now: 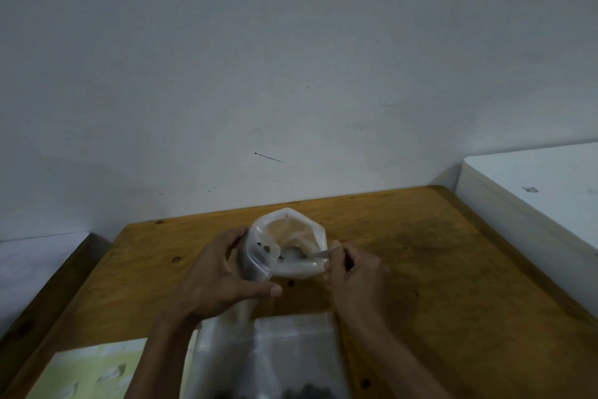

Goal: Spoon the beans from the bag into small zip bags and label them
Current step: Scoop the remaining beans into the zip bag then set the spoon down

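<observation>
My left hand [223, 275] grips the left side of a small clear zip bag [288, 243], holding its mouth open above the wooden table [420, 253]. My right hand [352, 272] pinches the handle of a metal spoon [310, 256], whose bowl reaches into the bag's mouth. A few dark beans show inside the bag near the left wall. Below my hands lies a larger clear plastic bag [284, 356] with dark beans [307, 393] at the frame's bottom edge.
A pale green printed sheet [94, 369] lies on the table's near left corner. A white cabinet or box [534, 201] stands to the right of the table. A grey wall rises right behind the table's far edge.
</observation>
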`<action>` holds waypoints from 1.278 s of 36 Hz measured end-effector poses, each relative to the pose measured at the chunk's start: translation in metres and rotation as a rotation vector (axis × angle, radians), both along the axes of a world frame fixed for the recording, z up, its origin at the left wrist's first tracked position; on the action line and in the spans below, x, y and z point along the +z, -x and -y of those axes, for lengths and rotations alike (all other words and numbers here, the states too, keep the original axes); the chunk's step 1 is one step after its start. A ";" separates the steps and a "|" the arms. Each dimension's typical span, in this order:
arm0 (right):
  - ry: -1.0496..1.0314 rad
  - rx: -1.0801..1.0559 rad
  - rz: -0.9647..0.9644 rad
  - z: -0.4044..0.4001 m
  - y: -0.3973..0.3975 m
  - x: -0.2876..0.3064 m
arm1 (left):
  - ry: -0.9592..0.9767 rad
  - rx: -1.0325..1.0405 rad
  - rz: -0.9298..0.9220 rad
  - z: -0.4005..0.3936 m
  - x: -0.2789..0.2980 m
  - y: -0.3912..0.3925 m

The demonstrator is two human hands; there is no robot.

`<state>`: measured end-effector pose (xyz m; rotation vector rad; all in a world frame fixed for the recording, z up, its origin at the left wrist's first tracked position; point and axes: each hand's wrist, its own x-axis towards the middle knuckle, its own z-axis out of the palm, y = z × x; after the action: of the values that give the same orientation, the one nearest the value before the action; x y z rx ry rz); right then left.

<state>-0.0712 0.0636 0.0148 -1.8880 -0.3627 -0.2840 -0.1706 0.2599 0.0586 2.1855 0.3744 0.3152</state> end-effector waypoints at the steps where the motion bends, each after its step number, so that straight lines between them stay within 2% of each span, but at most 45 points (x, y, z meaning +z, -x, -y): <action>1: -0.008 -0.015 0.004 0.000 -0.001 0.000 | -0.019 0.002 -0.003 -0.001 0.001 0.000; 6: -0.016 -0.025 0.012 0.004 -0.001 -0.001 | -0.028 0.016 -0.047 -0.010 -0.007 0.005; 11: -0.174 0.052 -0.184 -0.001 0.002 0.002 | -0.030 -0.007 -0.051 -0.009 -0.012 0.006; 13: -0.215 0.068 -0.196 -0.005 0.002 0.002 | -0.025 -0.016 -0.040 -0.008 -0.012 0.006; 17: -0.118 0.057 -0.021 -0.004 0.004 0.002 | -0.037 -0.009 -0.040 -0.010 -0.014 0.008; 22: 0.025 0.076 0.343 0.002 0.001 -0.007 | -0.068 -0.009 -0.049 -0.011 -0.016 0.010; 24: 0.072 0.078 0.382 0.003 0.000 -0.012 | -0.076 -0.004 -0.050 -0.011 -0.016 0.009; 26: 0.034 0.031 0.251 0.001 0.003 -0.013 | -0.085 -0.001 -0.038 -0.009 -0.013 0.008; 30: -0.131 -0.104 -0.187 -0.006 0.005 -0.013 | -0.108 -0.021 -0.005 -0.002 -0.006 0.004; 33: -0.255 -0.128 -0.369 -0.010 0.006 -0.010 | -0.120 -0.049 0.014 0.004 -0.001 -0.001; 38: -0.307 -0.132 -0.504 -0.012 0.008 -0.008 | -0.081 -0.085 0.072 0.003 0.001 -0.004; 46: -0.376 -0.082 -0.669 -0.015 0.006 0.001 | -0.003 -0.132 0.052 0.001 -0.004 -0.002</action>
<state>-0.0771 0.0790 0.0157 -1.5183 0.2109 0.2199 -0.1690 0.2591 0.0549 2.1886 0.1996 0.2985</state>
